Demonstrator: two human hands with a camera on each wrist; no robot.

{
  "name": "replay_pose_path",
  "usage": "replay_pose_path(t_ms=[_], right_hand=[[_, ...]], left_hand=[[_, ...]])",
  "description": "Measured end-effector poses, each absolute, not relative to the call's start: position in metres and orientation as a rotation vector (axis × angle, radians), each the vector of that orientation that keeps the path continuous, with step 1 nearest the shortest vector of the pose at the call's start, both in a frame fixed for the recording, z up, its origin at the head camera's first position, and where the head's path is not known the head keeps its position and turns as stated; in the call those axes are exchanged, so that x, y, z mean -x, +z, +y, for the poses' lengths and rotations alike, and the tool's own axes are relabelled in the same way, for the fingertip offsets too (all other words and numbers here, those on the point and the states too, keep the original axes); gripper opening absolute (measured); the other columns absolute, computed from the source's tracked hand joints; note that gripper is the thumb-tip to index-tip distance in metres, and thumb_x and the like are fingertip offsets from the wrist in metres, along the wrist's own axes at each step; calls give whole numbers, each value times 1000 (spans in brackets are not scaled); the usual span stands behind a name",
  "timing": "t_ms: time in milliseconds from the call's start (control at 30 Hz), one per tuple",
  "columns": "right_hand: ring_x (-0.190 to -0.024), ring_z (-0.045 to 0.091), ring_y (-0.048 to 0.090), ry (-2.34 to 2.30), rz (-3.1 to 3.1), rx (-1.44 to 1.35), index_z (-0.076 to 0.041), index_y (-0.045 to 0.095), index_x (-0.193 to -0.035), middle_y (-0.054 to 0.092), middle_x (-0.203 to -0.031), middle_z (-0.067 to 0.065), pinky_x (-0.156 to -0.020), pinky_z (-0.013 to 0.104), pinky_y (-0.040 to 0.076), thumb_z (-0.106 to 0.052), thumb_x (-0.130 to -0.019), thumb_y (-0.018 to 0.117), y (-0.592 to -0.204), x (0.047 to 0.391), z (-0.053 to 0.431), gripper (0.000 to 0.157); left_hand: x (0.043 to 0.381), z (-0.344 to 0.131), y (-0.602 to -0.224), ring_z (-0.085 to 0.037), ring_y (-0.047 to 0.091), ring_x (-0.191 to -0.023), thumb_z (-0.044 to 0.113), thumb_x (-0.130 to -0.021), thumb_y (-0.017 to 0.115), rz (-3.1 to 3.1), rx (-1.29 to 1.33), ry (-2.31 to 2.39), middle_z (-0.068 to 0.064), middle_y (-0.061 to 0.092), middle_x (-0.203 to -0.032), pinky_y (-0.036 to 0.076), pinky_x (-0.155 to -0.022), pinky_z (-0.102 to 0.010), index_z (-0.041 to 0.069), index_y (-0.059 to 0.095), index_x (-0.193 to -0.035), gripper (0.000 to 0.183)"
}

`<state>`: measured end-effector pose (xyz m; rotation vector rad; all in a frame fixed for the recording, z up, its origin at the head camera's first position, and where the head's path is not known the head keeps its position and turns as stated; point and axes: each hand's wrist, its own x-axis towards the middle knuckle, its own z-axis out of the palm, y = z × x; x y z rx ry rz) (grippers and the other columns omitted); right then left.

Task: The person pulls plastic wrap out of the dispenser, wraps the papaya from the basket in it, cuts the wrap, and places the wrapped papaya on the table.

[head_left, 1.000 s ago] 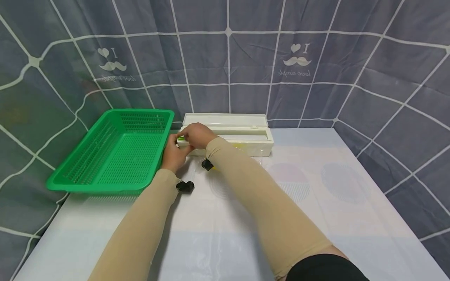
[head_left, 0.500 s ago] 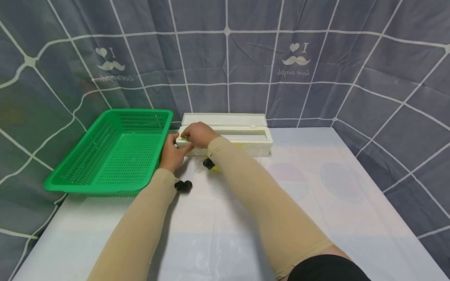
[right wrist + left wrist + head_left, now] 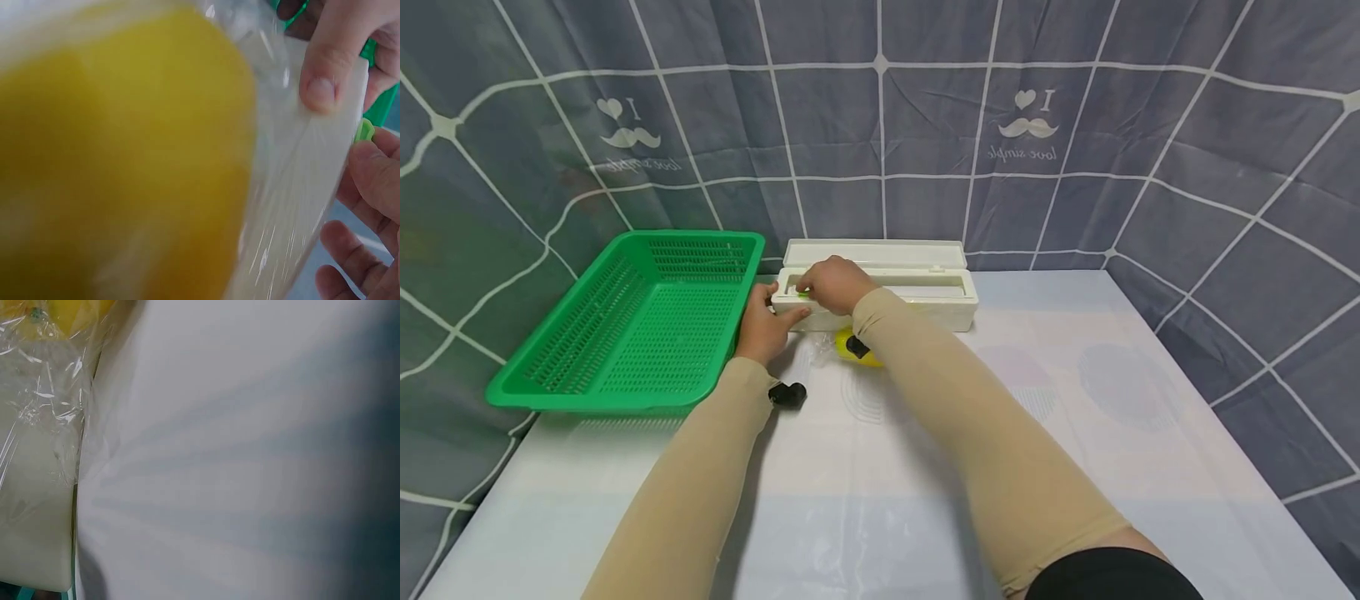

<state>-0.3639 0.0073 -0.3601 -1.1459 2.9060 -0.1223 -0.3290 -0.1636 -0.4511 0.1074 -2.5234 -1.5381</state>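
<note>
Seen from the head, the person's left hand (image 3: 763, 327) grips the left end of a long white plastic box (image 3: 917, 314), while the right hand (image 3: 838, 285) pinches a small light-green tab (image 3: 803, 294) at its front edge, near that end. The box looks light, stiff and smooth, best held by its ends. At the left wrist no fingers show; thin, crinkled clear film (image 3: 47, 406) beside a rounded yellow thing (image 3: 69, 314) seems flimsy and slippery. At the right wrist, the left thumb presses the box's front; the tab sits between right thumb and forefinger, the other fingers loosely spread.
</note>
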Motion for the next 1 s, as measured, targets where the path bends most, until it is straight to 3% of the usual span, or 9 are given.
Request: replay_pose_path(t_ms=[267, 1000], right_hand=[[-124, 18, 67, -53, 2899, 1141, -21, 71, -138, 72, -137, -3, -123, 38, 39, -20, -107, 63, -358, 366, 31, 33], [-121, 24, 64, -107, 2897, 1001, -20, 75, -134, 73, -136, -1, -117, 37, 44, -17, -106, 65, -351, 361, 88, 30]], left_hand=[[327, -161, -448, -40, 48, -141, 27, -96, 80, -2527, -107, -1525, -28, 43, -157, 41, -120, -52, -1, 35, -156, 80], [326, -163, -446, -38, 40, -149, 32, -97, 79, -2572, -132, -1481, -26, 39, -161, 35, -125, -51, 2, 34, -158, 82]])
